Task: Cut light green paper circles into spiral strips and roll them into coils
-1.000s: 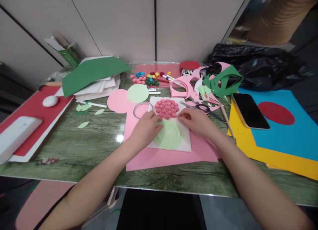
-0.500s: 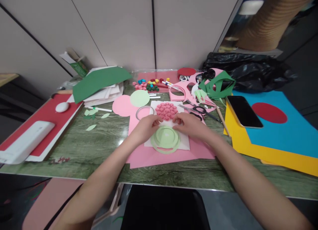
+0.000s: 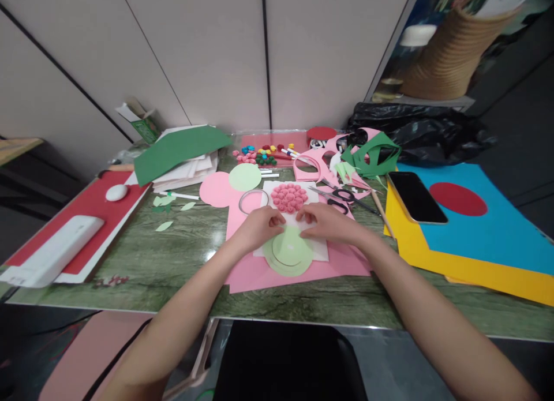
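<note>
"Left hand (image 3: 258, 225) and right hand (image 3: 328, 221) are curving toward each other, a small gap separating their fingertips. How wide are the fingers standing?"

"Narrowly, on both sides. Thumbs and fingers are bending close, leaving only a slight hollow. Whether they're pinching anything, I can't tell."

"Where is the disc (image 3: 289, 248) lying, then?"

"It's lying just on the near side of the fingertips, roughly centred between the two hands. Its far edge is reaching up to the thumbs, one at each side. I can't tell whether they're pressing on it."

"What is it resting on?"

"It's covering part of the white sheet (image 3: 321, 250) and reaching past that sheet's near edge, over the pink sheet (image 3: 246, 274). A dark curved line is running across its near part."

"And what's sitting beyond the fingers?"

"Rosettes (image 3: 289, 198), bunching in a round cluster on the white sheet, just past the fingertips. A strip of white is showing between them and the disc."

"Anything beside the hands?"

"A ring (image 3: 254, 190) is lying just beyond the left one. Scissors (image 3: 334, 193) are lying just beyond the right, their blades pointing toward the cluster. Well to the right, a phone (image 3: 418, 198) is resting across the yellow sheet (image 3: 407, 245) and the blue sheet (image 3: 459, 239)."
</note>
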A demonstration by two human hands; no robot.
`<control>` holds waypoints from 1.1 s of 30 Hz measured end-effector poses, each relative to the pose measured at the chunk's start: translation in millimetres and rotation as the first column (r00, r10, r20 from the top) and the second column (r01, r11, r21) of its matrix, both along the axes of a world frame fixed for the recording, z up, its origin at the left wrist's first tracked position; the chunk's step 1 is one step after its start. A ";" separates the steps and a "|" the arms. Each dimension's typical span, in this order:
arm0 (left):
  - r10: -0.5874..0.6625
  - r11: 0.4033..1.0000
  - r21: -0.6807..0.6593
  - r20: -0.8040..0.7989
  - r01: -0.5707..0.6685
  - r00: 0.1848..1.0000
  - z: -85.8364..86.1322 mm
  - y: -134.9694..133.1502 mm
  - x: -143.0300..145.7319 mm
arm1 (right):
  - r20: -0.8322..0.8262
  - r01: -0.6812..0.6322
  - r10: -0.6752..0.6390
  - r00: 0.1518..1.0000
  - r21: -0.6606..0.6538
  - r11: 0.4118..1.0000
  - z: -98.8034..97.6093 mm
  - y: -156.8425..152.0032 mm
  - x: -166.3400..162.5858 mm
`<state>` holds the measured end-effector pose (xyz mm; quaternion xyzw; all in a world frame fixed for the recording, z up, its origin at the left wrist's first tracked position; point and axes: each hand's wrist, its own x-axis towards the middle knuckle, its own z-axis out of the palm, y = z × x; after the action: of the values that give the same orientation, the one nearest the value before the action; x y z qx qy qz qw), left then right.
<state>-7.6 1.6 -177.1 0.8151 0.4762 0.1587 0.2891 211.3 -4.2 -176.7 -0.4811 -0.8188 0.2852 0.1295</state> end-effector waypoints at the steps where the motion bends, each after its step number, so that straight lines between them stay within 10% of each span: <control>1: 0.004 1.000 -0.006 -0.009 -0.004 1.000 -0.7 0.4 0.6 | 0.000 0.005 -0.005 1.000 -0.001 1.000 -1.3 0.4 -0.5; 33: 0.003 0.992 0.123 0.038 -0.008 0.999 -16.0 8.0 0.6 | -0.058 0.146 -0.137 0.989 0.192 0.970 -18.4 -1.7 -16.7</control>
<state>-7.1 9.7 -193.1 0.8270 0.4623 0.2037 0.2469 194.5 -5.9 -195.1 -0.5166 -0.8035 0.2038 0.2144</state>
